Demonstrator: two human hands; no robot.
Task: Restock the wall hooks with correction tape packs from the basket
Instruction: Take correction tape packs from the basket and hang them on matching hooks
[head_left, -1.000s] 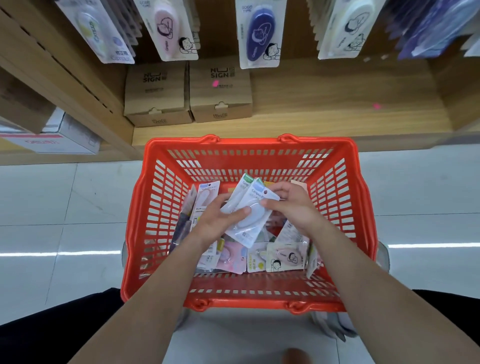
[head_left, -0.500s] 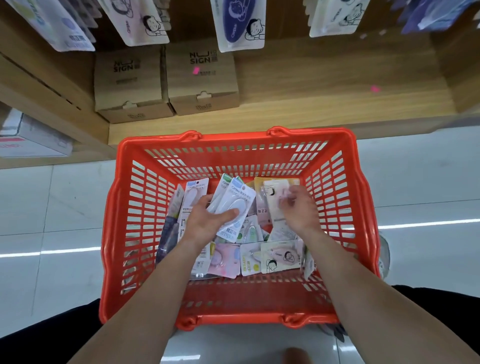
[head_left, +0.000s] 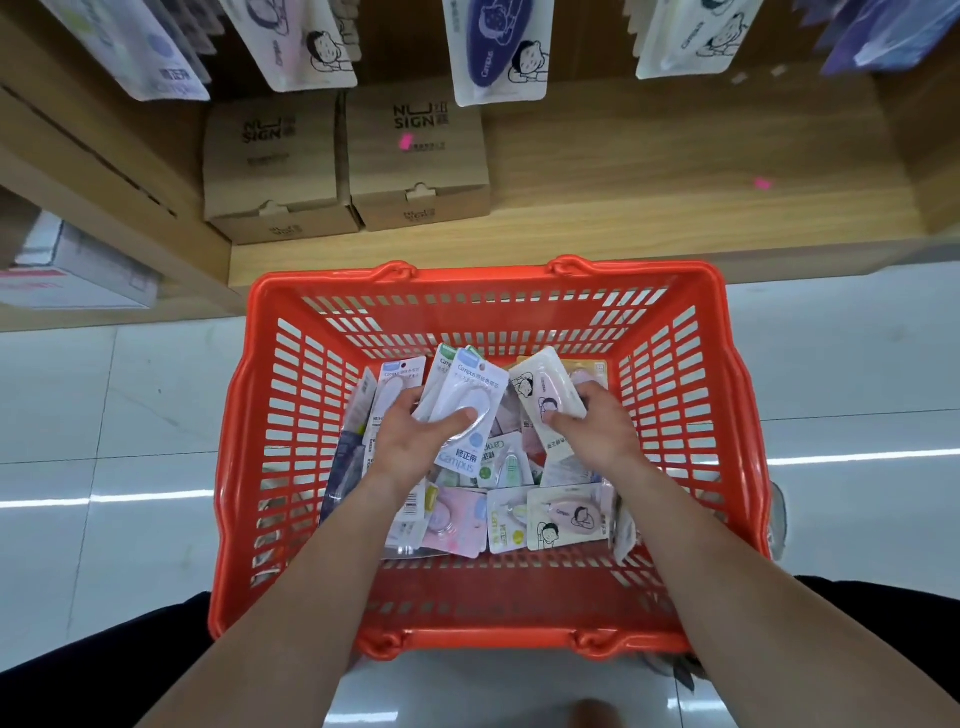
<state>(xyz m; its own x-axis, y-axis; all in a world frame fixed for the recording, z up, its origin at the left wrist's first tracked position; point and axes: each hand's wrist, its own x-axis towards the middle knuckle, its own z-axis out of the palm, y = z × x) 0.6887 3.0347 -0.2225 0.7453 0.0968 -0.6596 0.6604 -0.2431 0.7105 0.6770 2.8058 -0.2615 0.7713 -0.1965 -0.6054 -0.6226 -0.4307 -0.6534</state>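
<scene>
From the head view, a red basket (head_left: 483, 274) sits on the pale tiled floor (head_left: 104, 415), just in front of a low wooden shelf (head_left: 675, 208), and both forearms reach down into it. The left hand (head_left: 410, 441) grips a small fan of correction tape packs, its fingers curled behind them and its thumb laid across the clear blister of the front one, a blue pack (head_left: 475, 402) with a light blue header and "Campus" printed on it. At least one more pack with a green header shows behind it in the same grip. The right hand (head_left: 597, 431) pinches a pink pack (head_left: 543, 387) by its lower end, thumb on the front and fingers curled behind. This pack is a white card with a pink tape and a cartoon figure, tilted up and to the left. The two held packs are near each other above the heap but apart. Beneath the hands, loose packs (head_left: 566, 519) in pink, green, yellow and white lie overlapping on the basket's bottom, and some lean against its left wall. Two brown boxes (head_left: 415, 161) marked "NU SIGN" stand side by side on the left part of the shelf. Along the top edge, hung packs (head_left: 496, 47) dangle in rows over the shelf: white, pink, navy and purple.
</scene>
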